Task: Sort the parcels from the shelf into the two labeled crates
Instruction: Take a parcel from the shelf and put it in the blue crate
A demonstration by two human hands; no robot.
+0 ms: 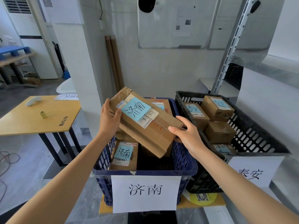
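Left hand (108, 118) and right hand (187, 135) clasp tilted parcel (153, 135) over blue crate (161, 173); dropped aslant, it could wedge.

Just right of the 济南 crate (153, 172) stands the 泰安 crate (252, 131); over the 济南 crate, a tilted parcel (145, 125); left of it, a table (40, 125) bearing a binder clip (44, 114).

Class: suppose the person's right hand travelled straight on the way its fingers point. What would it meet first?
The tilted parcel it holds: the right hand points up-left along the box, above the blue crate. Beyond that, probably the left hand, though depth is unclear.
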